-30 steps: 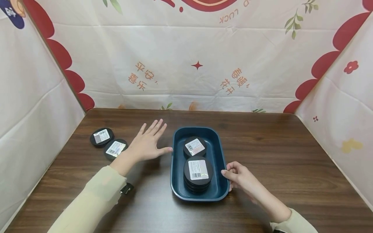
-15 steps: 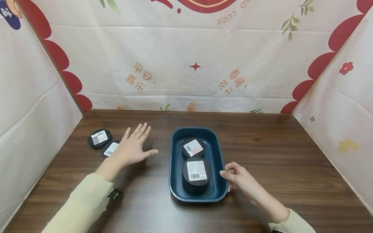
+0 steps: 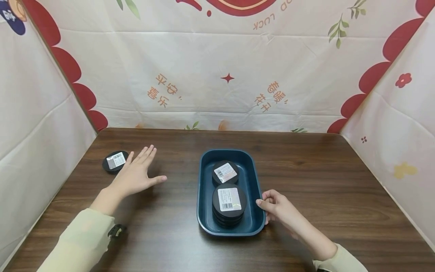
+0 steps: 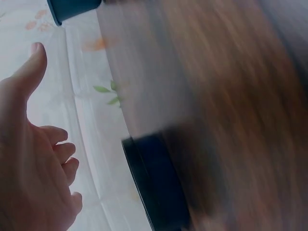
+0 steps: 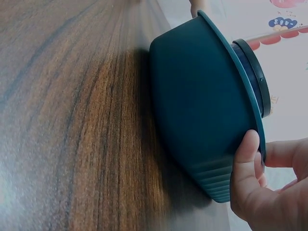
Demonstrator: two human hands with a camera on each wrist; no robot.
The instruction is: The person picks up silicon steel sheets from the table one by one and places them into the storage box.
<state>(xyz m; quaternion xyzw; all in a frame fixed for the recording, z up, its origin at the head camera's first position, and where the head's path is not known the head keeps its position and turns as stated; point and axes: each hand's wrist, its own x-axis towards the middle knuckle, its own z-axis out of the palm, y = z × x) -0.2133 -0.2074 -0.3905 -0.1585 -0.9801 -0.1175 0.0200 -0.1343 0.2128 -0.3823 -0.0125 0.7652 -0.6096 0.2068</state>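
My left hand, fingers spread and holding nothing, is over the table's left side. In the head view it covers one of the flat round black containers; another, with a white barcode label, shows just beyond the fingers. A container's dark side appears close by in the blurred left wrist view. My right hand pinches the right rim of a dark teal rectangular tray, thumb on one side and fingers on the other. Inside the tray stand a near stack of round black containers and a labelled one behind it.
The brown wooden table carries all of these things. A white printed cloth hangs along its far edge and both sides. In the right wrist view the tray's outer wall rises from the table.
My left hand has moved left, away from the tray, and now covers the nearer of the two loose containers. My right hand has kept its hold on the tray rim.
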